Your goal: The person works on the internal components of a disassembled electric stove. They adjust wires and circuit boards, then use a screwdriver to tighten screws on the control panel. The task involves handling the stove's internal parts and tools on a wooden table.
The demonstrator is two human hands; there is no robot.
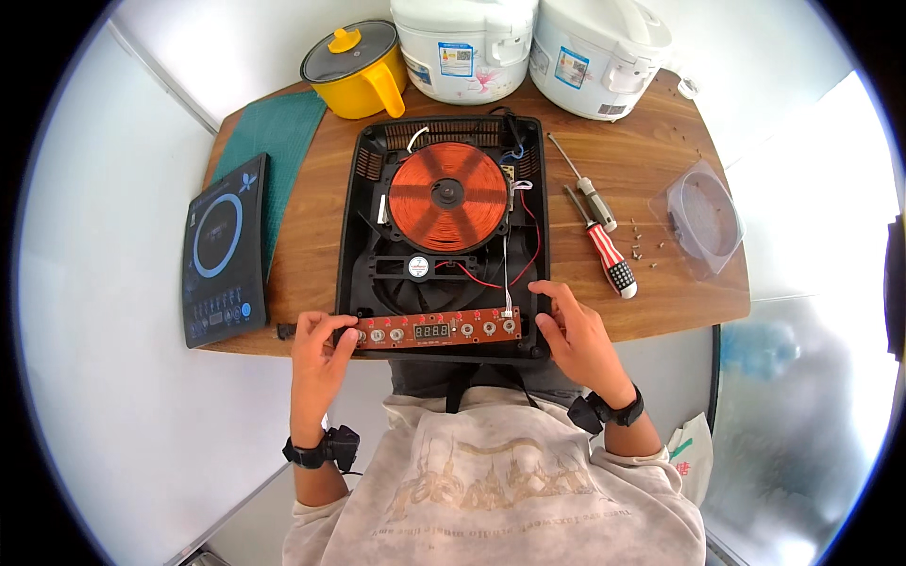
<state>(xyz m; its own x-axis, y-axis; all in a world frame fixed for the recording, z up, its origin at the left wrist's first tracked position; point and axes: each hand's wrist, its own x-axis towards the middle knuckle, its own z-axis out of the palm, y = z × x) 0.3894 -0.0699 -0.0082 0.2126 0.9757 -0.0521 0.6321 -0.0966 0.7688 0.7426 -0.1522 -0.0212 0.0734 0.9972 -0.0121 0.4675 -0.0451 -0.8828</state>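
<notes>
Circuit board (432, 330) across the near end of a black casing (350, 236).
Left hand (321, 345) pinches its left end; right hand (578, 332), spread apart, at the casing's right rim.

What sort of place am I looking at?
It looks like a small-appliance workbench, perhaps for repair or assembly: an opened black housing with its copper-coloured coil exposed sits on a wooden table, with two screwdrivers and loose screws to its right.
</notes>
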